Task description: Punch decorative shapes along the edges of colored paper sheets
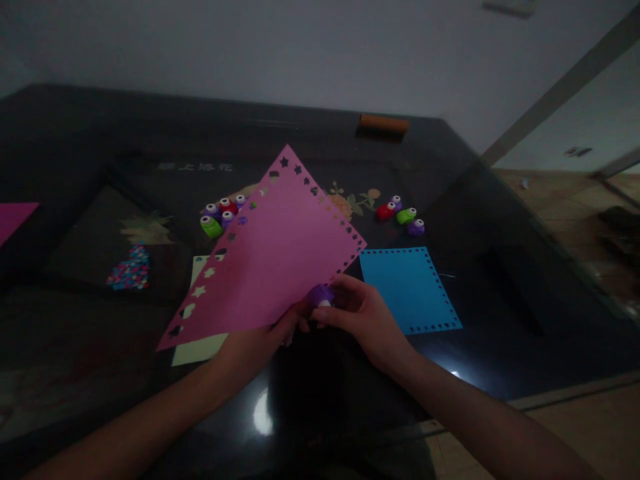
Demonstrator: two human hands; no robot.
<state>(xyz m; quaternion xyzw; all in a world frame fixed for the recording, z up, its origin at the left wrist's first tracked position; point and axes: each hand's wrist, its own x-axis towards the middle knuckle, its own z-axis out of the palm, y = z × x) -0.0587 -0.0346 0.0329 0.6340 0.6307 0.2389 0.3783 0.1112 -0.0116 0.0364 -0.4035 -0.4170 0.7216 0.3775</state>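
Head cam: pink sheet [273, 257] tilted, corner pointing up-away, both hands.

The single head-worn camera looked forward and down from the near side, close above the dark counter [500, 267], toward the far wall [300, 47].

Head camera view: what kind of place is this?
Likely a home craft corner: glossy dark table, clusters of small craft punches, pink sheet with punched edges in the left hand, purple punch in the right hand.
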